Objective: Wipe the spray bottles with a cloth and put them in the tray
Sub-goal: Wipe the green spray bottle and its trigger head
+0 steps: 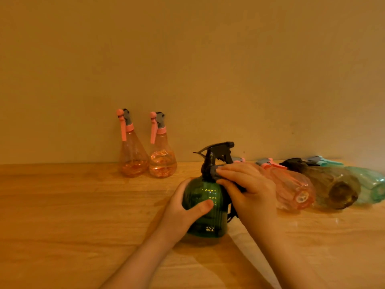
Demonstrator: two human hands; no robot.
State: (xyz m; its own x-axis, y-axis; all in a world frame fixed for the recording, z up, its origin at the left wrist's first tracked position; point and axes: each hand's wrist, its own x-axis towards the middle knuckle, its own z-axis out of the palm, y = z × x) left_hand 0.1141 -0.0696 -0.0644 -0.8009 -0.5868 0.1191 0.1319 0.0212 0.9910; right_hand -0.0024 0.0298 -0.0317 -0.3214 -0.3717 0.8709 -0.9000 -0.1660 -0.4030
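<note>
While my left hand [185,207] wraps around the round green translucent plastic spray bottle [205,207] standing at the center of the frame on the wooden tabletop [73,205], my right hand [248,188] pinches a small dark grey cloth [214,171] against its black neck. Two pink cone-shaped bottles [133,155] stand by the wall, left of center. Pink, brown and teal bottles [337,184] lie on their sides at the right.

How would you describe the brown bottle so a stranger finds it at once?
Look at the wooden table by the wall, at the row of bottles lying on their sides on the right. The brown bottle lies between a pink bottle and a teal bottle.
</note>
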